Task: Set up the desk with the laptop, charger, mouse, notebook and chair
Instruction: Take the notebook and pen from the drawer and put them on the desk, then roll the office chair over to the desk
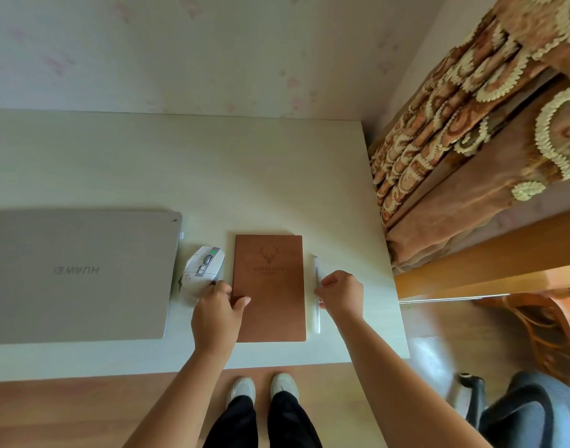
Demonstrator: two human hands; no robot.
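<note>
Notebook (270, 287) flat on table (212, 176); we've got left hand (216, 310) gripping its left edge, right hand (341, 294) pinching pen (316, 286) beside it. Mouse (202, 270) btwn notebook & closed laptop (79, 273).

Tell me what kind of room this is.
Probably a bedroom or home study: a pale desk against floral wallpaper, patterned curtains at the right, and an office chair on wood flooring.

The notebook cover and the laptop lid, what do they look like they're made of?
The notebook cover looks like brown leather or imitation leather, matte, with a deer head and lettering pressed into it; which of the two cannot be told. The laptop lid looks like brushed or anodised metal: silver-grey, smooth, with a soft sheen, though painted plastic is possible.
</note>
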